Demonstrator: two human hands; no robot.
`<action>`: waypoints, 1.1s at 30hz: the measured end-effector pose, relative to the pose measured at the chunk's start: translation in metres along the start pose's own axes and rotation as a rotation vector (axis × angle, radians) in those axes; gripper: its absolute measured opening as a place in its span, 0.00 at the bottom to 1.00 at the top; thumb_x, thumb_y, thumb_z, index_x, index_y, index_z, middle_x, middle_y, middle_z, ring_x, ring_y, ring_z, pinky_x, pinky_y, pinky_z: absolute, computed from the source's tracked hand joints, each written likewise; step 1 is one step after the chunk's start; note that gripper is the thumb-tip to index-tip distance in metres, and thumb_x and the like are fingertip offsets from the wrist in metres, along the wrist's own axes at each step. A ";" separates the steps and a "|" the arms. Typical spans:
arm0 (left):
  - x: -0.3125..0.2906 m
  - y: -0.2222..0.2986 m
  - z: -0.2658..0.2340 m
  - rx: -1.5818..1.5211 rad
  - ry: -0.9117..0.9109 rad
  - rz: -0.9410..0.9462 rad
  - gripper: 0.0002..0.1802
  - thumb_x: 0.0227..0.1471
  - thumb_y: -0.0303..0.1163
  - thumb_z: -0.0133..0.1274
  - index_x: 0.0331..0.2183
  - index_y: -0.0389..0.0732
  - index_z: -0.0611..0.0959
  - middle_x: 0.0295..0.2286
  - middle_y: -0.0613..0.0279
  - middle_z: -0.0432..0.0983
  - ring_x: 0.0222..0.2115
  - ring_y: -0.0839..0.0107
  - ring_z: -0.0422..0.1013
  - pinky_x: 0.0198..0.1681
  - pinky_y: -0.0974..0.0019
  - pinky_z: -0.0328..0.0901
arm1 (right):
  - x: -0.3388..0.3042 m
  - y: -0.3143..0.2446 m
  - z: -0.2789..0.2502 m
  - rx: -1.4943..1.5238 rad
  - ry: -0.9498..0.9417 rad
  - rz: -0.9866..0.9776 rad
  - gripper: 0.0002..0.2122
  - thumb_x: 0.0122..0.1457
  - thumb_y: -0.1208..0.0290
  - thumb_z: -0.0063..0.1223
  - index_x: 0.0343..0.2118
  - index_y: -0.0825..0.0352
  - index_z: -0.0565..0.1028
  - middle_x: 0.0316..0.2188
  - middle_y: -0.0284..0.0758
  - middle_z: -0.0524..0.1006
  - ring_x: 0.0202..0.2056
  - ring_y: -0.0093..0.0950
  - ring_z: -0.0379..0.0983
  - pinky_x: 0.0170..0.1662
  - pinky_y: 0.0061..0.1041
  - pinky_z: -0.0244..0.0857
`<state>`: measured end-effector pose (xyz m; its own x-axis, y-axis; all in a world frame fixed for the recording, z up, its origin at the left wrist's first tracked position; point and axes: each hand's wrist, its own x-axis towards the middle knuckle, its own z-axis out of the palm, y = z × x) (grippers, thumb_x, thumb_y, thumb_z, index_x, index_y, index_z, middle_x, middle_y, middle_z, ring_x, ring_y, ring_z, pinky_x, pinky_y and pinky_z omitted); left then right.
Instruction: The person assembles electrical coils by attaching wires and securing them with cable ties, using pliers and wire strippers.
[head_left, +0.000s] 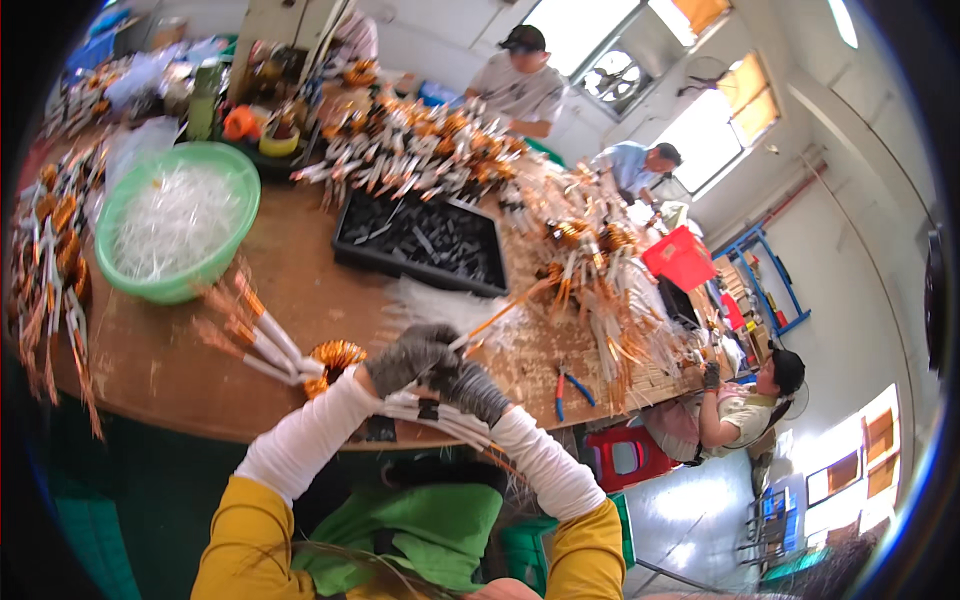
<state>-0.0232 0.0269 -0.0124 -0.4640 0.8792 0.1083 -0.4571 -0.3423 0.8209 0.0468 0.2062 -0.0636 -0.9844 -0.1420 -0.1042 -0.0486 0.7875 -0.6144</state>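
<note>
A copper wire coil point(337, 362) with white-sleeved leads point(283, 352) lies at the table's front edge, its frayed copper ends pointing left. My left hand point(405, 360), in a dark grey glove, is closed on the coil's leads just right of the winding. Close against it, my gloved right hand point(474, 388) is closed around the same leads. A copper-coloured strand point(512, 306) with a white sleeve end rises up and right from between the hands. More white leads point(450, 420) run below my right hand. My fingertips overlap, so the exact grip is hidden.
A green basin point(250, 205) holds clear sleeves; a black tray point(490, 288) holds black pieces. Piled coils point(420, 140) fill the table's far side, with others point(60, 240) at left. Pliers point(574, 392) lie right. A red stool point(655, 462) and several people are around the table.
</note>
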 end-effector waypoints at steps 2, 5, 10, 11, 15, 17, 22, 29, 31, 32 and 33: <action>-0.012 -0.006 -0.019 0.156 0.037 -0.001 0.12 0.43 0.31 0.52 0.32 0.37 0.74 0.23 0.62 0.74 0.25 0.74 0.72 0.26 0.74 0.65 | -0.002 -0.051 -0.018 0.211 -0.052 0.062 0.14 0.52 0.60 0.54 0.34 0.66 0.75 0.23 0.27 0.73 0.25 0.18 0.66 0.31 0.22 0.63; -0.015 0.007 0.003 0.181 0.009 -0.029 0.12 0.43 0.33 0.52 0.31 0.37 0.73 0.24 0.61 0.74 0.25 0.74 0.72 0.23 0.75 0.64 | -0.037 -0.053 -0.079 0.539 0.033 0.351 0.12 0.53 0.64 0.52 0.36 0.66 0.74 0.20 0.26 0.69 0.22 0.16 0.63 0.27 0.17 0.62; -0.011 0.005 0.009 0.282 -0.041 0.062 0.10 0.43 0.32 0.52 0.30 0.38 0.73 0.24 0.61 0.74 0.26 0.75 0.72 0.29 0.74 0.65 | -0.058 -0.026 -0.133 1.490 0.380 0.123 0.13 0.51 0.78 0.47 0.40 0.74 0.69 0.28 0.39 0.73 0.32 0.33 0.72 0.40 0.34 0.69; -0.010 0.005 0.008 0.291 -0.059 0.057 0.10 0.43 0.32 0.52 0.30 0.38 0.73 0.24 0.61 0.74 0.26 0.75 0.72 0.29 0.74 0.65 | -0.060 -0.017 -0.137 1.493 0.423 0.052 0.13 0.50 0.80 0.46 0.40 0.75 0.69 0.30 0.42 0.73 0.36 0.37 0.71 0.45 0.38 0.67; -0.009 0.007 0.008 0.292 -0.044 0.032 0.09 0.43 0.31 0.53 0.28 0.38 0.75 0.23 0.62 0.74 0.25 0.76 0.71 0.29 0.74 0.65 | -0.059 -0.011 -0.138 1.481 0.523 -0.158 0.12 0.50 0.82 0.45 0.39 0.78 0.69 0.35 0.47 0.73 0.43 0.42 0.69 0.50 0.42 0.64; -0.009 0.009 0.010 0.345 -0.047 0.016 0.08 0.42 0.31 0.53 0.27 0.38 0.75 0.23 0.62 0.75 0.23 0.78 0.69 0.27 0.75 0.63 | -0.056 -0.017 -0.137 1.481 0.550 -0.201 0.10 0.52 0.81 0.45 0.38 0.76 0.71 0.36 0.46 0.73 0.42 0.39 0.70 0.49 0.41 0.65; -0.009 0.005 0.011 0.295 -0.053 0.009 0.08 0.43 0.31 0.54 0.27 0.38 0.76 0.23 0.63 0.75 0.22 0.80 0.67 0.23 0.76 0.62 | -0.049 -0.017 -0.138 1.447 0.673 -0.145 0.11 0.54 0.78 0.45 0.40 0.71 0.72 0.39 0.42 0.74 0.43 0.33 0.71 0.47 0.33 0.66; -0.010 0.006 0.008 0.386 -0.078 0.025 0.08 0.43 0.31 0.54 0.27 0.38 0.76 0.23 0.63 0.75 0.23 0.79 0.68 0.26 0.76 0.63 | -0.048 -0.029 -0.137 1.324 0.756 -0.150 0.08 0.55 0.79 0.46 0.37 0.71 0.71 0.34 0.38 0.75 0.40 0.32 0.72 0.43 0.32 0.69; -0.010 0.006 0.009 0.352 -0.062 0.035 0.08 0.43 0.31 0.53 0.27 0.38 0.76 0.23 0.63 0.75 0.24 0.79 0.69 0.27 0.75 0.63 | -0.048 -0.032 -0.137 1.273 0.766 -0.149 0.07 0.55 0.79 0.46 0.37 0.71 0.71 0.34 0.38 0.75 0.39 0.31 0.73 0.42 0.29 0.70; -0.010 0.006 0.009 0.350 -0.063 0.034 0.08 0.43 0.31 0.53 0.27 0.38 0.76 0.23 0.63 0.75 0.24 0.79 0.69 0.27 0.75 0.63 | -0.048 -0.033 -0.137 1.273 0.768 -0.147 0.07 0.55 0.79 0.46 0.37 0.71 0.71 0.34 0.38 0.75 0.39 0.31 0.73 0.42 0.29 0.70; -0.010 0.008 0.009 0.361 -0.062 0.029 0.08 0.43 0.31 0.53 0.27 0.37 0.76 0.23 0.63 0.75 0.24 0.79 0.69 0.28 0.75 0.63 | -0.049 -0.035 -0.137 1.244 0.776 -0.143 0.08 0.56 0.78 0.46 0.38 0.72 0.71 0.35 0.39 0.75 0.40 0.31 0.72 0.43 0.29 0.69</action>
<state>-0.0151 0.0190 -0.0019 -0.4207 0.8931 0.1590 -0.1418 -0.2379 0.9609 0.0733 0.2679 0.0700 -0.8457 0.4934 0.2032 -0.3723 -0.2728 -0.8871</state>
